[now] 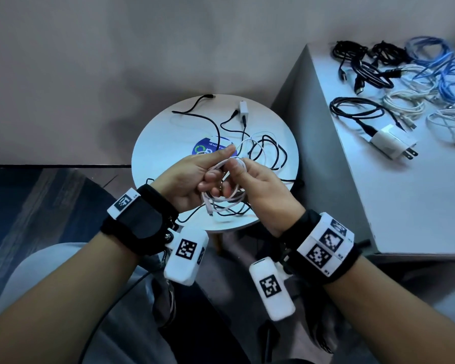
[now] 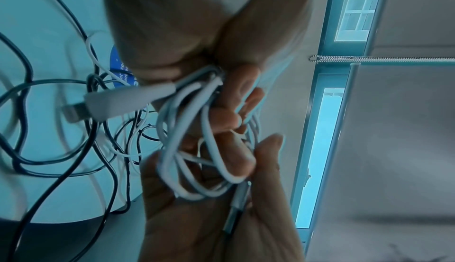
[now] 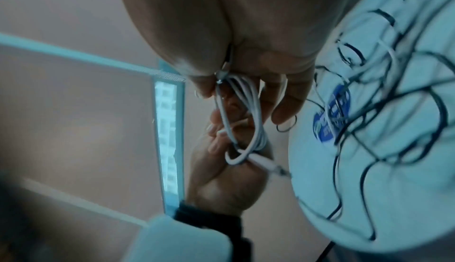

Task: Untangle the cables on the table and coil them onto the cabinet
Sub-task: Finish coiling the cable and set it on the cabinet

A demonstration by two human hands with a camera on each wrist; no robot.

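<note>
Above the round desk point(image 1: 153, 143) we hold a small coil of white cable point(image 1: 225, 198) between us: our left hand point(image 1: 192, 179) has its fingers curled through the loops, while our right hand point(image 1: 258, 187) pinches the same bundle from the other side, one white plug point(image 2: 118, 100) sticking out past the left fingers. Beneath our hands black cables point(image 1: 265, 151) and a white strand lie tangled on the desk near a white charger point(image 1: 243, 110). On the cabinet point(image 1: 405, 206) to our right lie coiled black, white and blue cables and a white plug adapter point(image 1: 390, 143).
</note>
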